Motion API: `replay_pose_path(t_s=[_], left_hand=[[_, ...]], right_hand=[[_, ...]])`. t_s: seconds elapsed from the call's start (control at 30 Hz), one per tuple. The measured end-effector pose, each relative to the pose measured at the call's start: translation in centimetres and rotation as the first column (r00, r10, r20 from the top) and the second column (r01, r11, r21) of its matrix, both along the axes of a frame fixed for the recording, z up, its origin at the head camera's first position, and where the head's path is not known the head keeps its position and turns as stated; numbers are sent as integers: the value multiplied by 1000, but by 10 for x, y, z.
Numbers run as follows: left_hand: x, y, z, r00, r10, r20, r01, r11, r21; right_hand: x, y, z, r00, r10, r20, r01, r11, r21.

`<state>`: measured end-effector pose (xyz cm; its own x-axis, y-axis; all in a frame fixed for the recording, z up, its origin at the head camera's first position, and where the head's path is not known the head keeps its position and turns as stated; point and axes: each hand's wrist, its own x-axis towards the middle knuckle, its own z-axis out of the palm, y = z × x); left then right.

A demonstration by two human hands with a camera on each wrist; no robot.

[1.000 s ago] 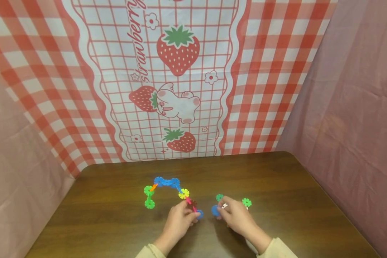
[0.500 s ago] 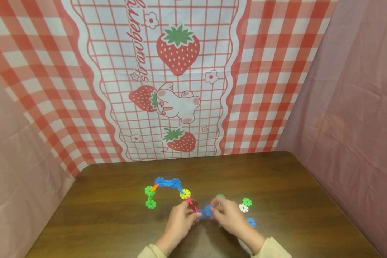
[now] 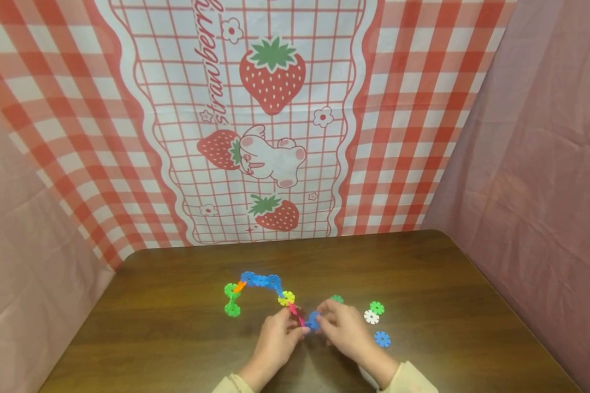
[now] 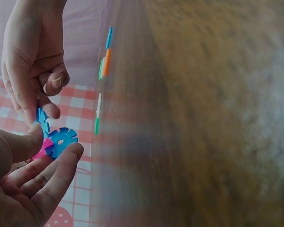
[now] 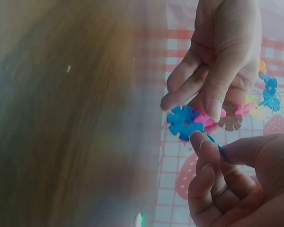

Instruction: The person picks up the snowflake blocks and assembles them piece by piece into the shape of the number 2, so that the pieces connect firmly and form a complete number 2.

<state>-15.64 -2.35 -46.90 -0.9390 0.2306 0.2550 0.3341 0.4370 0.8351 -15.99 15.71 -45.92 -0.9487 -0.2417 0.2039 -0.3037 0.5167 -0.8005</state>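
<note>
A chain of slotted plastic snowflake discs curves over the table, with green, orange, blue, yellow, pink and brown pieces linked edge to edge. At its near end my left hand pinches a pink disc between thumb and fingers. Slotted onto that pink piece is a blue end disc. My right hand pinches another blue disc by its edge, thumb against fingertips. In the right wrist view this second disc stands edge-on, right at the rim of the blue end disc.
To the right of my right hand lie a loose green disc, a white disc and a blue disc. A darker green disc shows just beyond that hand. A strawberry-print cloth hangs behind the wooden table.
My right hand has moved left with its blue disc, up to the chain's blue end disc, uncovering loose discs at the right. The chain has shifted slightly right.
</note>
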Motion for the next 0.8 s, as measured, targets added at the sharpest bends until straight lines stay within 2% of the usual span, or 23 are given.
replay_pose_path(t_s=[0.23,0.43,0.53,0.67,0.8], left_hand=[[1,1,-1,1000,8,-14,-8,1000,-16],[2,1,1,999,3,-54,-4,1000,-20],[2,1,1,999,14,-46,-15,1000,-24],[3,1,2,999,24,-27,-24,999,-26],[2,2,2,1000,27,-13,-28,999,-32]], right_hand=[[-1,-2,-1,997,3,81,1,999,-52],[-4,-3,-6,989,48,138,-30,991,-131],[-5,-2,-8,978,96,183,-60,980,-191],[-6,-1,-10,953,157,260,-81,956,-281],[-7,-1,-10,942,171,288,-70,942,-329]])
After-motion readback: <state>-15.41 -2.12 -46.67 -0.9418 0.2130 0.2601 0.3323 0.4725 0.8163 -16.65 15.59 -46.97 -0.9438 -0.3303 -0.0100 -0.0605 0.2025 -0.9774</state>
